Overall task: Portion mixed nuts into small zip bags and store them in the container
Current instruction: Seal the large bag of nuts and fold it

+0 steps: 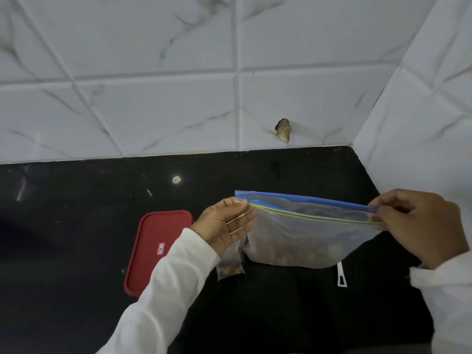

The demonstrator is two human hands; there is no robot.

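A large clear zip bag [301, 233] with a blue and yellow seal hangs above the black counter, mixed nuts pooled in its bottom. My left hand [224, 226] pinches the left end of its seal. My right hand [421, 223] pinches the right end. The seal is stretched taut between both hands. A small zip bag [229, 264] with nuts in it hangs below my left hand, partly hidden by my palm; how it is held cannot be seen. A red container lid [153, 249] lies flat on the counter to the left.
The black counter [76, 226] meets white marble-tiled walls behind and at the right corner. A white handle of some utensil [341, 275] pokes out below the large bag. A chipped hole [283, 130] marks the back wall.
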